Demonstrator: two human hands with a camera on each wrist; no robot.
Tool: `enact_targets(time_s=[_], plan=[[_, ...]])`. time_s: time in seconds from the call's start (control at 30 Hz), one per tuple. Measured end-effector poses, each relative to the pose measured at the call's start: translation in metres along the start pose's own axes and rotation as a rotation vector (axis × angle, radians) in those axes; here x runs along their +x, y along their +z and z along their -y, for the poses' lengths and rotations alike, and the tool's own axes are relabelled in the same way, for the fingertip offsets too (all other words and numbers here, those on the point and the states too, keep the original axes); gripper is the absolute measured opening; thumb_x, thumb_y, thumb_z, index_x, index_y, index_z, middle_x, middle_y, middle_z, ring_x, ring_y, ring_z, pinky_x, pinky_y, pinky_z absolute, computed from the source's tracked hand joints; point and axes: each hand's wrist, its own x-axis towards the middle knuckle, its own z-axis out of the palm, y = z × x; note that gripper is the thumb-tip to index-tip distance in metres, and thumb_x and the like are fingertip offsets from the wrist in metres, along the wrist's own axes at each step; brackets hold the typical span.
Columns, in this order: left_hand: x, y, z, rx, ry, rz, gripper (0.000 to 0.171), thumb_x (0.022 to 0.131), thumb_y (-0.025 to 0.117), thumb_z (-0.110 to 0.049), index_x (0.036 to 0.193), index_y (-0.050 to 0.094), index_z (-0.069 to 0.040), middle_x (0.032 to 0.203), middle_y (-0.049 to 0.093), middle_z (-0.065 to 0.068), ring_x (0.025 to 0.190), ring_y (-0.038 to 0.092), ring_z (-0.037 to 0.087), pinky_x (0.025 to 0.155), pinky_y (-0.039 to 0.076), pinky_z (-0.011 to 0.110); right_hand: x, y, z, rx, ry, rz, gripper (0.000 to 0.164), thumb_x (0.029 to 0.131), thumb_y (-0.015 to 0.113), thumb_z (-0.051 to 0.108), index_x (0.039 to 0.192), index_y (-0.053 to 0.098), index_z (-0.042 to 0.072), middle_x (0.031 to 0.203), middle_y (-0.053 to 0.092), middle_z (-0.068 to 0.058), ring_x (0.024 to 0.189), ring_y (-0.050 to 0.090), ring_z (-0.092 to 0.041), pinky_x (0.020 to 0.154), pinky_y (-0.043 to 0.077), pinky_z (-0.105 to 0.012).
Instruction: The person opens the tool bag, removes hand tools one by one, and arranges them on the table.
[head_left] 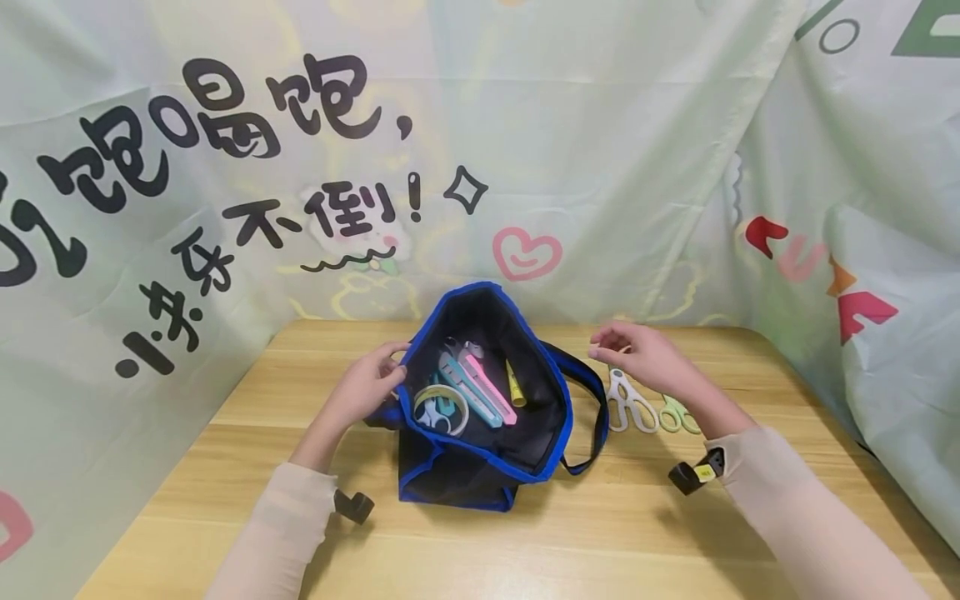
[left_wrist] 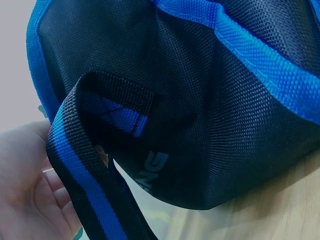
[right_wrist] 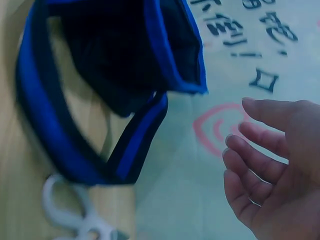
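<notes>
A black tool bag [head_left: 465, 475] with blue trim stands on the table, its mouth tilted toward the head camera. My left hand [head_left: 371, 379] holds the left rim of the bag; in the left wrist view a blue-striped strap [left_wrist: 82, 175] partly covers the fingers. Inside lie a teal utility knife [head_left: 468, 387], a pink utility knife [head_left: 487, 387], a roll of tape [head_left: 460, 402] and a small yellow tube [head_left: 515, 385]. My right hand [head_left: 637, 354], fingers loosely bent and holding nothing, hovers right of the bag, close above white-handled scissors [head_left: 643, 412].
Green-handled scissors [head_left: 675, 414] lie beside the white ones, partly behind my right forearm. The bag's right strap [head_left: 600, 417] loops out onto the wooden table [head_left: 600, 533]. A printed cloth [head_left: 637, 167] hangs behind the table and along its sides.
</notes>
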Motion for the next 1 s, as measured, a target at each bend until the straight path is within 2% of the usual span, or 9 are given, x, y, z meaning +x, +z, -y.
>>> enact_targets(time_s=[0.17, 0.43, 0.6, 0.77, 1.0], plan=[[0.0, 0.0, 0.001, 0.006, 0.005, 0.001, 0.044, 0.097, 0.057, -0.014, 0.14, 0.05, -0.01, 0.096, 0.068, 0.012, 0.072, 0.065, 0.019, 0.061, 0.057, 0.033, 0.017, 0.006, 0.024, -0.022, -0.096, 0.038, 0.026, 0.095, 0.065, 0.026, 0.114, 0.065, 0.008, 0.098, 0.067, -0.004, 0.093, 0.062, -0.023, 0.085, 0.051, -0.046], [0.0, 0.0, 0.001, 0.002, 0.002, -0.003, 0.044, 0.097, 0.057, -0.014, 0.14, 0.05, -0.009, 0.096, 0.068, 0.013, 0.071, 0.065, 0.019, 0.061, 0.057, 0.033, 0.037, 0.015, 0.058, -0.02, -0.178, 0.129, 0.037, 0.093, 0.067, 0.031, 0.121, 0.064, 0.007, 0.102, 0.067, -0.003, 0.096, 0.064, -0.022, 0.086, 0.051, -0.045], [0.003, 0.002, -0.001, 0.004, 0.016, -0.005, 0.044, 0.097, 0.057, -0.015, 0.14, 0.05, -0.01, 0.095, 0.067, 0.012, 0.069, 0.065, 0.019, 0.06, 0.057, 0.032, 0.049, 0.025, 0.07, -0.033, -0.211, 0.16, 0.035, 0.092, 0.069, 0.028, 0.12, 0.064, 0.008, 0.102, 0.068, -0.001, 0.096, 0.064, -0.02, 0.085, 0.052, -0.041], [0.002, 0.004, -0.002, 0.006, 0.026, -0.009, 0.044, 0.097, 0.057, -0.015, 0.14, 0.051, -0.01, 0.095, 0.067, 0.012, 0.072, 0.065, 0.019, 0.061, 0.057, 0.033, 0.062, 0.045, 0.083, -0.025, -0.248, 0.21, 0.032, 0.09, 0.071, 0.025, 0.118, 0.064, 0.009, 0.1, 0.069, -0.001, 0.092, 0.065, -0.015, 0.081, 0.054, -0.035], [-0.001, 0.004, 0.0, 0.009, 0.017, -0.013, 0.044, 0.097, 0.057, -0.014, 0.141, 0.05, -0.01, 0.096, 0.067, 0.012, 0.073, 0.065, 0.02, 0.062, 0.057, 0.033, 0.074, 0.083, 0.092, -0.04, -0.361, 0.39, 0.034, 0.089, 0.072, 0.021, 0.122, 0.063, 0.016, 0.108, 0.068, -0.006, 0.097, 0.064, -0.015, 0.087, 0.052, -0.032]])
